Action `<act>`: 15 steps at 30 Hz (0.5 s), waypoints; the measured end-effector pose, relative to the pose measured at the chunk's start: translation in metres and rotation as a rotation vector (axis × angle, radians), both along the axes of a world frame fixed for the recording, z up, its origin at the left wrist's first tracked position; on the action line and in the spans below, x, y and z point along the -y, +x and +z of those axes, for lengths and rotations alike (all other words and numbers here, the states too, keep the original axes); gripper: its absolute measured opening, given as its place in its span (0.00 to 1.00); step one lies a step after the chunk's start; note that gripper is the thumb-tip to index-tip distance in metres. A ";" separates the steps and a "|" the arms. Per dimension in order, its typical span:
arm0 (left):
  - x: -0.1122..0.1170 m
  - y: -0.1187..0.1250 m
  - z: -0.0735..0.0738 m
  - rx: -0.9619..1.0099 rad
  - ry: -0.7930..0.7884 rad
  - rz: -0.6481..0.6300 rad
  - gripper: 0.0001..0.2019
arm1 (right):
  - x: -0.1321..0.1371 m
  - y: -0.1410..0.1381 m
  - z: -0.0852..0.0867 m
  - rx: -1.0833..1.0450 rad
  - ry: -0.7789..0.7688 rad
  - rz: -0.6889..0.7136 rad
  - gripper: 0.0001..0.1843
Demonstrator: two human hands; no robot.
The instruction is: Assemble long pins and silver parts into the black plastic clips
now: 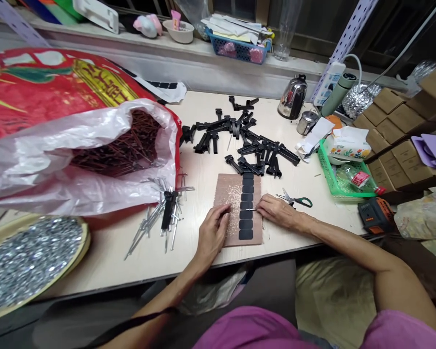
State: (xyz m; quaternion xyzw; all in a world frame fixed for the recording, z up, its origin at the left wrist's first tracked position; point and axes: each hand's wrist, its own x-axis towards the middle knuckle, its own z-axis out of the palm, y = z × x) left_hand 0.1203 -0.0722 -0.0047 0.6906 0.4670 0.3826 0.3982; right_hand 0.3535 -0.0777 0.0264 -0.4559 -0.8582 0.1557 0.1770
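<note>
A brown board (224,186) lies near the table's front edge, with small pale bits scattered over its surface. Down its right side runs a strip of black rounded pads (246,224). My right hand (276,211) comes in from the right, its fingertips pinched on a thin metal rod (250,209) that reaches across one of the pads. On the board's left part rests my left hand (213,228), fingers loosely bent and thumb apart, with nothing visible in it. Beyond the board is a loose pile of black plastic clips (254,140).
Left stand a red bag (51,104) of long dark rods, loose metal pins (145,228) and a yellow bowl (83,240) of metal pieces. Right are green-handled scissors (300,200), a green basket (343,193), a battery pack (377,215) and cartons (403,162). A kettle (292,99) stands behind.
</note>
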 end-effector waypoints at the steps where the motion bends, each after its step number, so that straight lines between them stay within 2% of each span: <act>1: 0.000 0.000 -0.001 0.000 0.005 -0.002 0.13 | 0.008 -0.005 0.006 -0.061 -0.070 -0.054 0.11; 2: -0.001 0.001 -0.002 0.002 0.013 -0.002 0.13 | 0.019 -0.012 0.013 -0.143 -0.160 -0.115 0.10; 4: 0.000 0.002 -0.003 0.018 0.043 -0.001 0.13 | 0.053 -0.032 0.023 -0.357 -0.446 -0.234 0.08; 5: 0.000 0.002 -0.003 0.027 0.064 -0.008 0.12 | 0.074 -0.044 0.024 -0.482 -0.653 -0.293 0.07; 6: 0.000 0.000 -0.002 0.034 0.090 -0.016 0.12 | 0.094 -0.055 0.023 -0.588 -0.953 -0.330 0.08; 7: 0.000 -0.003 -0.001 0.033 0.118 -0.021 0.12 | 0.113 -0.066 0.018 -0.691 -1.234 -0.391 0.09; 8: 0.000 -0.008 0.001 0.024 0.153 -0.008 0.12 | 0.127 -0.075 0.010 -0.800 -1.434 -0.500 0.10; 10: -0.003 -0.024 0.004 -0.033 0.245 0.084 0.11 | 0.140 -0.089 -0.013 -0.922 -1.738 -0.696 0.10; 12: -0.008 -0.047 0.008 -0.152 0.355 0.226 0.11 | 0.131 -0.100 -0.036 -1.075 -1.828 -0.888 0.12; 14: -0.015 -0.074 0.011 -0.328 0.441 0.319 0.11 | 0.113 -0.109 -0.051 -1.247 -1.749 -1.026 0.12; 15: -0.020 -0.088 0.012 -0.427 0.464 0.328 0.12 | 0.106 -0.113 -0.054 -1.299 -1.702 -1.052 0.13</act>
